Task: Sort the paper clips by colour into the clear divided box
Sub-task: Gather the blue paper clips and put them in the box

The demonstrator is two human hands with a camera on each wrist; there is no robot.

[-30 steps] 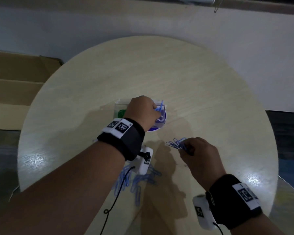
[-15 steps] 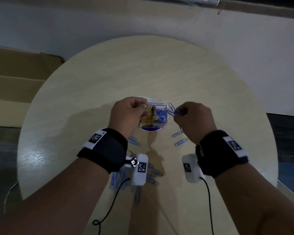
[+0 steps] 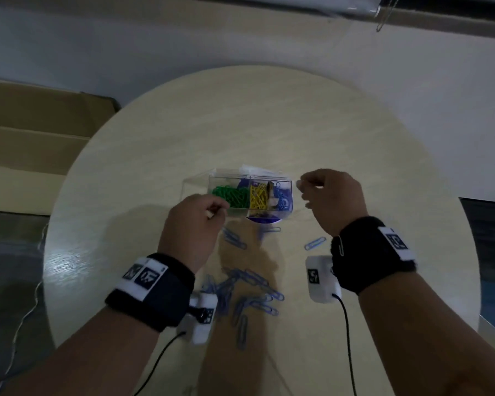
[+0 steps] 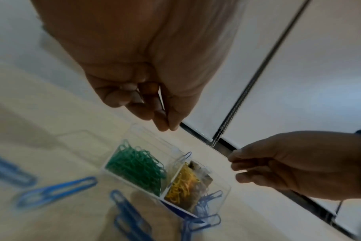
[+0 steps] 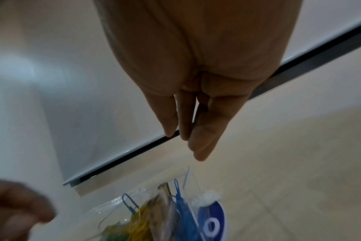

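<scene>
The clear divided box (image 3: 201,182) stands mid-table. It holds green clips (image 3: 230,195) on the left, yellow clips (image 3: 258,198) in the middle and blue clips (image 3: 283,202) on the right. My left hand (image 3: 215,213) hovers at the box's front left corner with its fingers curled in and nothing visible in them (image 4: 165,125). Just right of the box is my right hand (image 3: 303,190), whose fingers (image 5: 193,143) lie nearly straight and together, holding nothing. Several loose blue clips (image 3: 249,290) lie on the table between my wrists.
The round pale wooden table (image 3: 269,124) ends close behind the box, with a white wall beyond. A cardboard box (image 3: 26,132) sits off the table's left side. A brownish sachet (image 3: 270,192) stands between the yellow and blue clips. Single blue clips (image 3: 315,243) lie near the box's front.
My right hand carried a bunch of blue clips to the box and no longer holds them. Both hands have drawn apart from over the box, so its compartments now show.
</scene>
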